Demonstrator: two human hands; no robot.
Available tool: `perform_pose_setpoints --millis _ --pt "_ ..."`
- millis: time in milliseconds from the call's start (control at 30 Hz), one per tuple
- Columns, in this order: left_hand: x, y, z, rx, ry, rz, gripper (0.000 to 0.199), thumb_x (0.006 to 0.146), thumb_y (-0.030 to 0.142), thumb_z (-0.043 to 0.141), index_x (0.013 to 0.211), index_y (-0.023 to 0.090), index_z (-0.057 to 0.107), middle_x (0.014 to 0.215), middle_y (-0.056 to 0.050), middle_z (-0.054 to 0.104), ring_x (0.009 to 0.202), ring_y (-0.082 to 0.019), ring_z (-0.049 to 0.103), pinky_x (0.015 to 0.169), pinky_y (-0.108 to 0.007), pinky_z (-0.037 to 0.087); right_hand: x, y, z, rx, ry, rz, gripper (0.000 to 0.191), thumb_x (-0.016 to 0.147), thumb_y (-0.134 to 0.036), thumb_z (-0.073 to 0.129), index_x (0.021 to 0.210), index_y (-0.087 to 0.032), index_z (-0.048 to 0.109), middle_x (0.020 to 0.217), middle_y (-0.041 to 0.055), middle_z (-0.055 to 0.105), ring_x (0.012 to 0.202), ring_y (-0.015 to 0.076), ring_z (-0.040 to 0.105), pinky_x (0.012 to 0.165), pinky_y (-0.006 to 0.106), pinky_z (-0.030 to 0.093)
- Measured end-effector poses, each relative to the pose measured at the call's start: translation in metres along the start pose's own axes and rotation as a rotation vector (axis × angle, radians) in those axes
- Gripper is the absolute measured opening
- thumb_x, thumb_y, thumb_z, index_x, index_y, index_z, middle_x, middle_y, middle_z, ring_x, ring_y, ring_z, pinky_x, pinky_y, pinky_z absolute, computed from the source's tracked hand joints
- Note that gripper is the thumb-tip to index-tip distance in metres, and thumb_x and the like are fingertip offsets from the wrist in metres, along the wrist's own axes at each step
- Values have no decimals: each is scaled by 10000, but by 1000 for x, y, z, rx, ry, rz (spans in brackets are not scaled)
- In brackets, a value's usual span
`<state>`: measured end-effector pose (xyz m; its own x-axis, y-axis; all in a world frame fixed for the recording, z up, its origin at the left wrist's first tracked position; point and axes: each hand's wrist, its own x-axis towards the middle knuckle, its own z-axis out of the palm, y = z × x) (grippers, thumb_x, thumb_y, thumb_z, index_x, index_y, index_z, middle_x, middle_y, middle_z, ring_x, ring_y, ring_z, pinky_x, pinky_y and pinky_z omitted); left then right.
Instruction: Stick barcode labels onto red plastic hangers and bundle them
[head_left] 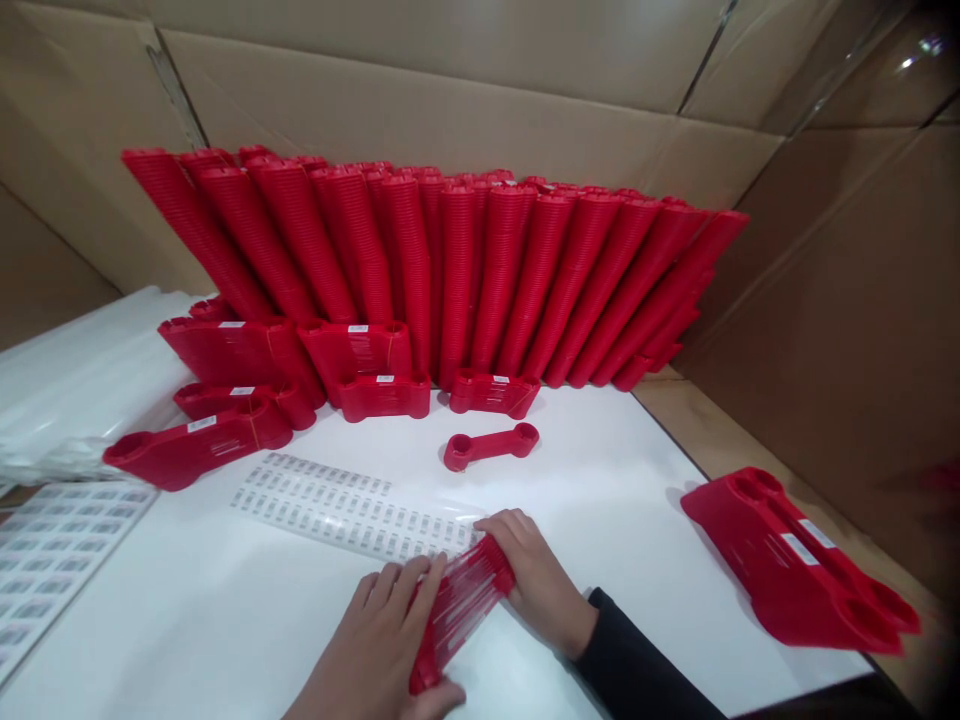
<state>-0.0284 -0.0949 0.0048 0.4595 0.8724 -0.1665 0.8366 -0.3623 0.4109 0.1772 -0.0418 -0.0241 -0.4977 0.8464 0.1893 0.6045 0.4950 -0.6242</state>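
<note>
Gripping opposite ends of a red plastic bundle [470, 603], the left hand [386, 630] and right hand [536, 578] hold it at or just above the white tabletop [630, 560]. Loosening either grip could let its thin layers slide out of line. The barcode label sheet [322, 500] reaches close to the right hand, so a careless sweep might crease it.

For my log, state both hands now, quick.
Left hand: holding the near end of the red bundle.
Right hand: holding the far end of the same bundle.
</note>
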Motion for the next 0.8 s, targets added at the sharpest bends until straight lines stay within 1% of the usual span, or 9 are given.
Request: perform_pose_setpoints --millis 67,167,300,400,500,600,700,733,800 --pt "0 1 2 -7 -14 -9 706 731 448 575 1354 201 352 1312 -147 484 1127 -362 474 929 -511 391 -1 0 1 -6 15 32 316 796 -77 475 1089 -186 526 969 83 565 884 223 472 784 393 413" --pt "-1 -4 4 -39 4 -42 557 807 315 484 1342 210 372 1286 -124 505 1113 -315 482 945 -460 396 -1 1 -1 32 -5 19 375 733 -24 476 1073 -179 509 972 72 551 887 211 467 799 386 406" --pt "-4 -19 0 -162 64 -19 522 815 297 491 1323 287 370 1265 -74 499 1118 -266 459 960 -415 390 -4 -4 -18 200 -95 -27 496 708 -95 551 1181 -194 438 1032 71 530 950 206 487 849 382 416" --pt "-4 -25 -14 -287 83 6 510 812 329 516 1300 316 369 1255 -66 484 1126 -249 448 949 -391 399 -6 -12 -41 330 -182 -34 605 686 -144 611 1250 -200 396 1076 75 516 973 193 517 859 345 442" --pt "3 -24 -40 -388 95 39 450 797 347 542 1231 294 433 1172 -69 524 1071 -242 488 923 -385 410 1 -19 -63 355 -212 -43 616 704 -156 610 1277 -196 388 1165 87 504 1059 195 506 921 345 420" --pt "19 -26 -68 -493 167 -21 428 759 387 581 1160 273 483 1151 -68 535 1027 -247 523 865 -369 439 26 -20 -77 430 -151 -30 452 793 -186 520 1239 -195 445 1189 83 529 1063 180 526 927 347 427" --pt "45 -40 -87 -722 320 -185 462 722 455 595 1109 227 489 1035 -58 592 874 -218 591 731 -330 481 69 -14 -83 531 -85 74 360 812 -213 490 1168 -161 507 1161 86 569 1005 179 571 834 312 485" --pt "55 -47 -89 -823 407 -224 458 708 472 599 1073 214 501 999 -50 606 833 -203 602 693 -309 483 87 -12 -84 538 -96 124 315 811 -216 484 1112 -148 547 1093 79 608 954 173 594 812 295 490" --pt "74 -65 -89 -942 573 -274 441 659 484 632 979 194 544 946 -36 620 785 -173 611 669 -271 475 120 -7 -82 509 -181 249 250 805 -205 477 1009 -129 602 953 62 657 849 153 620 766 254 495"
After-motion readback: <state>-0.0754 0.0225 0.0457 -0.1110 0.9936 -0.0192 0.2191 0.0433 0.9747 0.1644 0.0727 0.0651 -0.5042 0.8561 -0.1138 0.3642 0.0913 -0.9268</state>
